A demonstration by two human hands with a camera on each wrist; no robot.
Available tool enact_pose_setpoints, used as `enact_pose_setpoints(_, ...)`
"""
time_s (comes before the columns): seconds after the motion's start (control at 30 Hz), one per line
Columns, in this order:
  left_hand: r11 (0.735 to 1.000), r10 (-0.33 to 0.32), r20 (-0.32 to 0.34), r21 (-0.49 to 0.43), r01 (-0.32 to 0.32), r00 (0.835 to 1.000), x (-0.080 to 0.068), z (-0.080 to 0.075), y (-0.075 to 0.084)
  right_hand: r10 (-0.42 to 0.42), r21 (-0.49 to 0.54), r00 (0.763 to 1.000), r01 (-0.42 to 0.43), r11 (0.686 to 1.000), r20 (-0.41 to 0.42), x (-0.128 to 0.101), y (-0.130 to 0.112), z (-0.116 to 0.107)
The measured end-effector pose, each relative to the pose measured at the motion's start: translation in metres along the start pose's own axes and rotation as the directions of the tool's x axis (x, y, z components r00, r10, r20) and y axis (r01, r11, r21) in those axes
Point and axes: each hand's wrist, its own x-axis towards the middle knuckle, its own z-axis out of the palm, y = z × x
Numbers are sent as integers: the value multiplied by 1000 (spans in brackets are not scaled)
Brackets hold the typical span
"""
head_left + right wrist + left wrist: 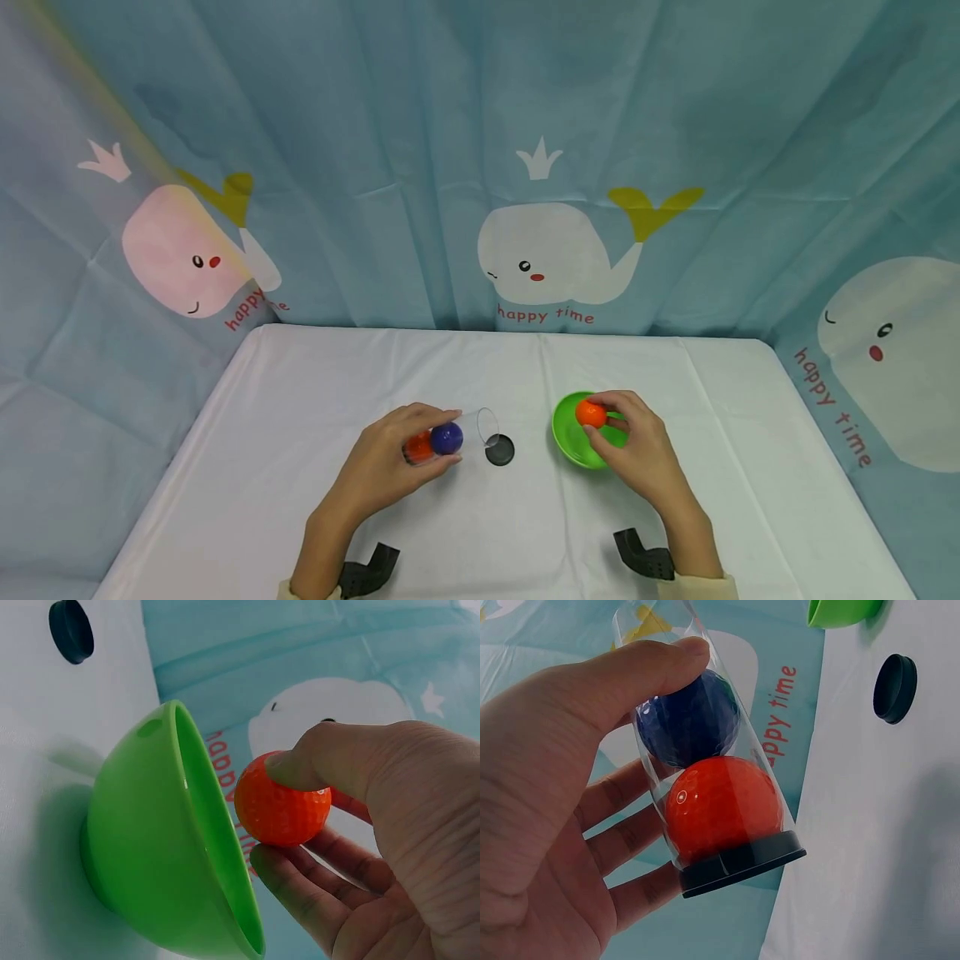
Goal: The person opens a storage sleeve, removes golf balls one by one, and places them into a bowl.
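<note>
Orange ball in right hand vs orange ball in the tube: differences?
The orange ball in the right hand is bare, pinched by the fingers over the green bowl. The orange ball in the tube is enclosed, at the capped end behind a blue ball. Both look dimpled and similar in size.

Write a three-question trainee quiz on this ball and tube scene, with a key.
1. True or false: the black cap is fitted on the tube's open end.
2. Which ball sits nearer the closed end of the clear tube? A) blue ball B) orange ball
3. Fill in: the right hand pinches a loose orange ball over the green ____.

Key
1. False: it lies on the table, apart from the tube in the left hand.
2. B
3. bowl
</note>
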Motion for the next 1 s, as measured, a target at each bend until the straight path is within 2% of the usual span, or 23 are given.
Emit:
enact_pose_setpoints(0.57, 1000, -5, 5, 5, 5, 1000, 0, 2, 0, -31, -2, 999, 31, 1000, -33, 1, -3, -5)
enact_pose_setpoints(0.83, 1000, -2, 7, -1, 2, 1000, -1, 2, 1, -25, 95, 1000, 26, 995, -16, -1, -1, -4)
enact_pose_setpoints(1.0, 1000, 22, -10, 17, -22, 1000, -1, 2, 0, -16, 167, 1000, 14, 986, 8, -1, -4, -3)
